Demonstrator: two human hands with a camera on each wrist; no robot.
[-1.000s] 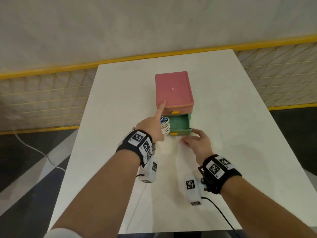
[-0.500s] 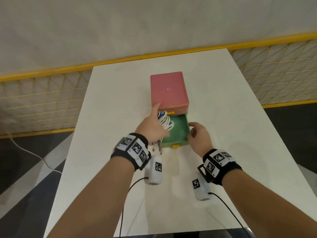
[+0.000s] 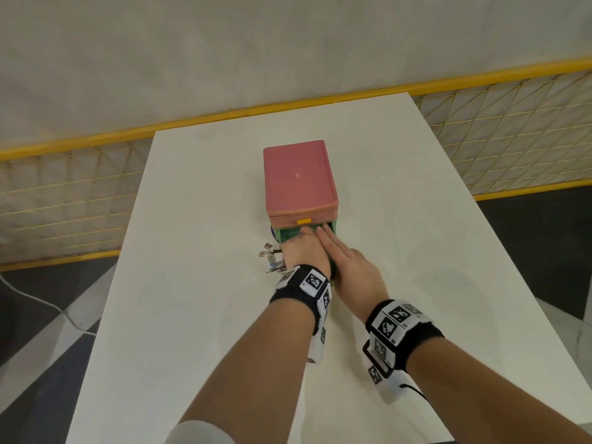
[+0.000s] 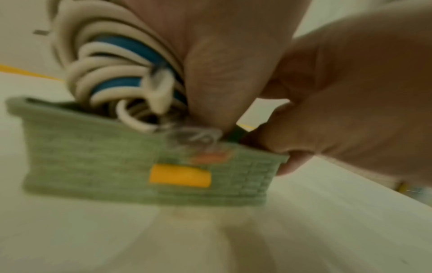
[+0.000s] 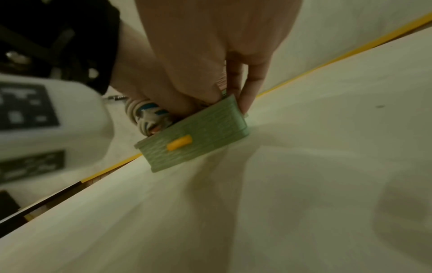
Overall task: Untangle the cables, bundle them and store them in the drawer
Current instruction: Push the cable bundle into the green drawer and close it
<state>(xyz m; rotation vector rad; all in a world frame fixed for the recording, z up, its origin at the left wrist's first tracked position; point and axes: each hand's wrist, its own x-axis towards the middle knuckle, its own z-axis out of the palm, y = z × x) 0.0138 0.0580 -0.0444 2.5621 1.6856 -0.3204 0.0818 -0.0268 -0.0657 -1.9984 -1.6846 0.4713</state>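
A pink drawer box [image 3: 299,181] stands mid-table, and its green drawer [image 3: 285,235] is pulled out towards me. My left hand [image 3: 302,251] grips a coiled bundle of white and blue cables [image 4: 112,73] and holds it low in the drawer [image 4: 93,162], above the yellow handle [image 4: 180,176]. Several USB plugs [image 3: 272,261] stick out to the left of that hand. My right hand [image 3: 349,270] lies beside the left with its fingers straight over the drawer. In the right wrist view its fingers [image 5: 245,88] straddle the drawer's right wall [image 5: 233,114].
The white table [image 3: 192,219] carries only the box. A yellow mesh fence [image 3: 64,187] runs behind and along both sides of it. A white cord [image 3: 32,299] lies on the dark floor to the left. The left wrist camera [image 5: 46,110] sits close beside the drawer.
The green drawer has come further out. My left hand has lowered the cable bundle from the drawer's left side into it. My right hand has shifted from the drawer's right side to over it.
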